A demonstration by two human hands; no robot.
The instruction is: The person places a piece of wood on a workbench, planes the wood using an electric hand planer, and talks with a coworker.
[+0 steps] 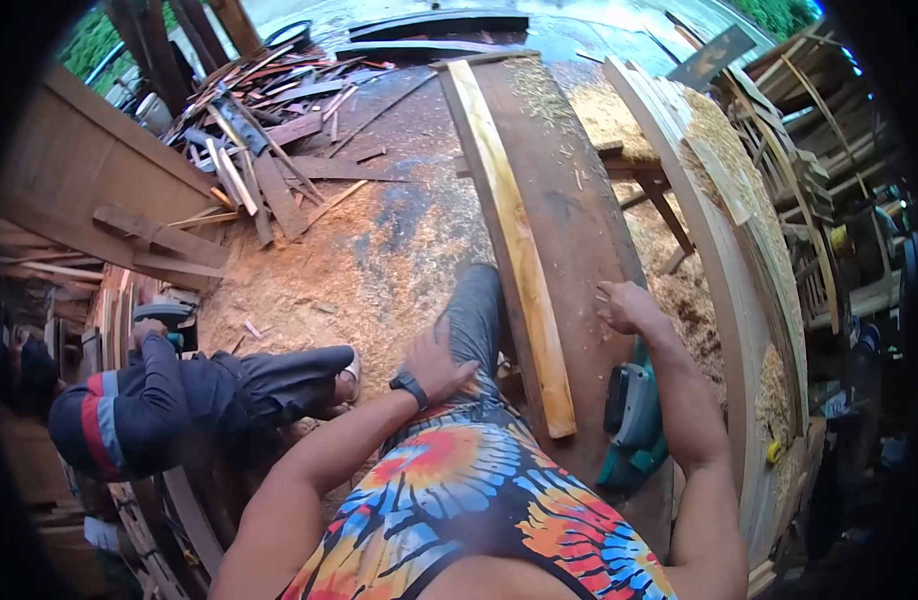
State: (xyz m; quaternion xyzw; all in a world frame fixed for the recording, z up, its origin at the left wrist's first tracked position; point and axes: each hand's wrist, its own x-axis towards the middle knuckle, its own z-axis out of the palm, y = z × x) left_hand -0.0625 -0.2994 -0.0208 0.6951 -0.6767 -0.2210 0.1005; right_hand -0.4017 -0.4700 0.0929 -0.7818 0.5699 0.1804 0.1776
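Observation:
My left hand (439,362), with a dark watch on the wrist, rests on my raised thigh, its fingers spread and holding nothing. Above the brown workbench (569,190) is my right hand (624,305), its fingers loosely bent and apart, with nothing visible in them. A long pale wooden board (514,230) lies along the bench's left side, between my two hands. Just below my right hand, a green and black power tool (631,415) sits on the bench.
At the left, a person (159,400) in dark clothes crouches with a hand on another power tool (165,314). Scrap wood (264,130) is heaped at the upper left. Sawdust (309,280) covers the ground. Long planks (719,260) stand stacked at the right.

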